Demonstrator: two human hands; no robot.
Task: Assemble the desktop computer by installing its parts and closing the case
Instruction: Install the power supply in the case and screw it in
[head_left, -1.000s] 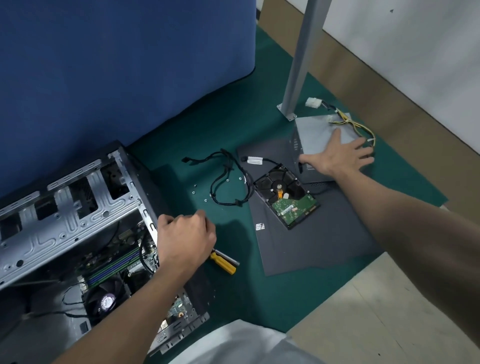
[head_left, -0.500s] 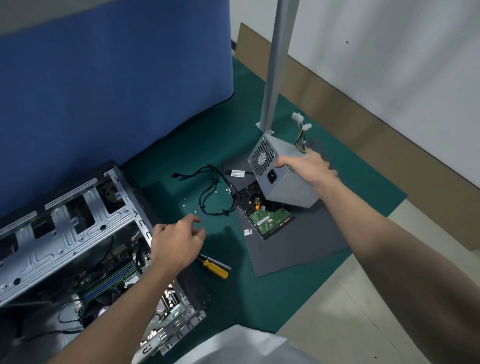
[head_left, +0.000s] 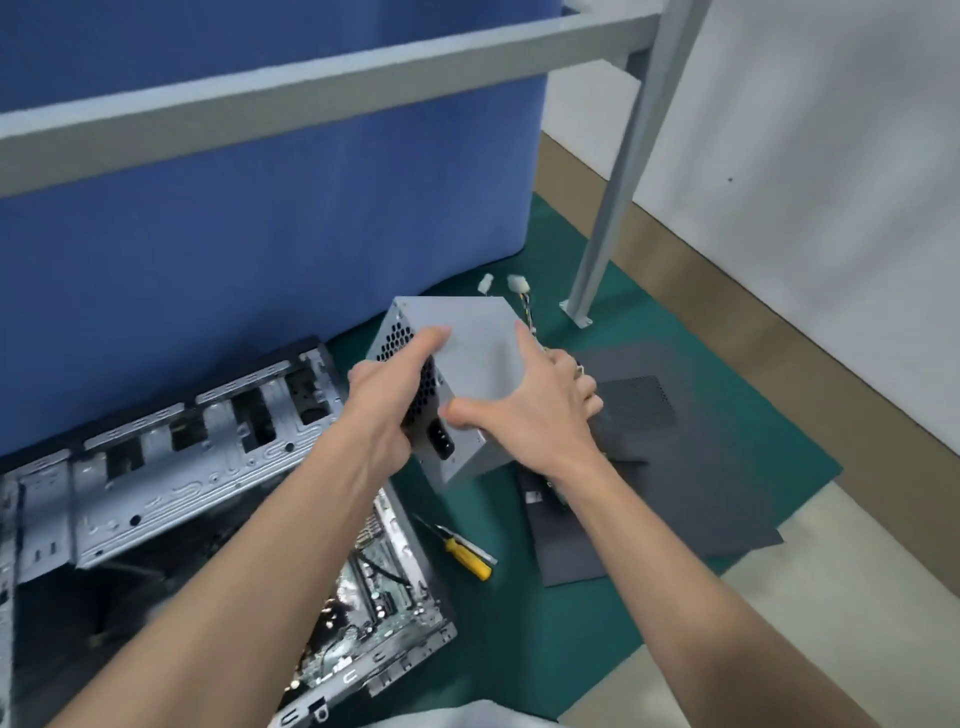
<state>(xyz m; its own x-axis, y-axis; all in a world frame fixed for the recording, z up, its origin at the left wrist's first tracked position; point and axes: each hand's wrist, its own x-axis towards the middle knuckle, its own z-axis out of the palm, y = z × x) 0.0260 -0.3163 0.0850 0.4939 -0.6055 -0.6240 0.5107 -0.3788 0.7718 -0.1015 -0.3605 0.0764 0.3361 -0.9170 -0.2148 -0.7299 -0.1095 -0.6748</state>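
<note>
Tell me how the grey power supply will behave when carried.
Probably rigid and heavy: the power supply is a metal box, gripped by the left hand and right hand. Its loose cables will likely dangle and may snag.

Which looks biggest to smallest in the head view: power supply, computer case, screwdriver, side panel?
1. computer case
2. side panel, partly hidden
3. power supply, held up nearer the camera, so its rank against the panel is unsure
4. screwdriver
</note>
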